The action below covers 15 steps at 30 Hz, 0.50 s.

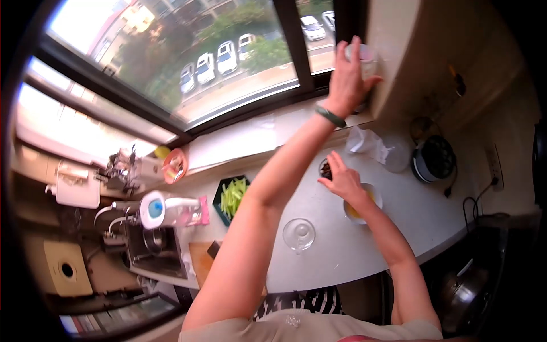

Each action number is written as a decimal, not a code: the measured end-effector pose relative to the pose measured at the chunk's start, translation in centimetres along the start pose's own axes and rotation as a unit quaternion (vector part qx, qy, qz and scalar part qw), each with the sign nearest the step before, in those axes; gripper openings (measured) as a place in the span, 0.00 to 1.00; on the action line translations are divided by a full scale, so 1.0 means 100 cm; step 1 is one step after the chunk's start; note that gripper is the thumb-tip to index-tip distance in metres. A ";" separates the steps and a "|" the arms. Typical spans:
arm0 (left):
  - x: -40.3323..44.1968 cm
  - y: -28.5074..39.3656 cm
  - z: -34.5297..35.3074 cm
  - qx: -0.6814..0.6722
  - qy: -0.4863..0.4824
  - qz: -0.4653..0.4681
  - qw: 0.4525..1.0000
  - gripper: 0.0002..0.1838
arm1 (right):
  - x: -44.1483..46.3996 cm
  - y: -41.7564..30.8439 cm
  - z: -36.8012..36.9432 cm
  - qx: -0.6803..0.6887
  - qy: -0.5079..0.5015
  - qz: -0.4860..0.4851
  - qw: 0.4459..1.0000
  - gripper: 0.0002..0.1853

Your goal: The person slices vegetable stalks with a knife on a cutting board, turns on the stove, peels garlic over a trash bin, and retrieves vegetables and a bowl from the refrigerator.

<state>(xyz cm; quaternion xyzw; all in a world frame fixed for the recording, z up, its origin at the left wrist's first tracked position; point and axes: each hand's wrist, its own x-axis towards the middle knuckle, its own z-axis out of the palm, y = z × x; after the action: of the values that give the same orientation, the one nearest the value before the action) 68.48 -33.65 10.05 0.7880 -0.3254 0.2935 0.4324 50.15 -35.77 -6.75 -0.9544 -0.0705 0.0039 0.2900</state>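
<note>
The left hand (pixel 348 77) was at a windowsill container (pixel 368 57), the right hand (pixel 343 179) at a small bowl (pixel 321 164) near the worktop's (pixel 347 251) window-side edge; whether either's fingers gripped couldn't be told.

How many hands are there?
2. The left hand is up beside the window frame, at a pale container; the right hand is lower, at a small dish of dark pieces. No others show.

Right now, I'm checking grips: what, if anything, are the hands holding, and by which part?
The left hand is at the pale container, the right hand at the right side of the small bowl; whether either is gripped cannot be told.
</note>
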 end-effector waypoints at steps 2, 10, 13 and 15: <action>-0.048 0.038 -0.049 -0.067 -0.004 -0.009 0.998 0.40 | -0.004 -0.023 -0.010 0.051 0.024 -0.002 0.998 0.36; -0.307 0.100 -0.329 0.107 0.152 -0.313 0.931 0.18 | 0.012 -0.192 0.039 0.239 0.035 -0.121 0.963 0.12; -0.364 0.068 -0.440 0.080 0.373 -0.399 0.834 0.22 | 0.023 -0.264 0.083 0.305 -0.031 -0.125 0.944 0.11; -0.408 0.020 -0.511 0.094 0.432 -0.426 0.789 0.27 | 0.032 -0.308 0.125 0.344 -0.015 -0.156 0.926 0.11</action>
<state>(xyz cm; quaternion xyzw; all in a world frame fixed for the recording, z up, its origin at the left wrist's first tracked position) 32.54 20.72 3.84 0.6743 0.2940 0.4187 0.5325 48.67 -3.11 0.03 -0.7730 -0.2175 -0.0028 0.5960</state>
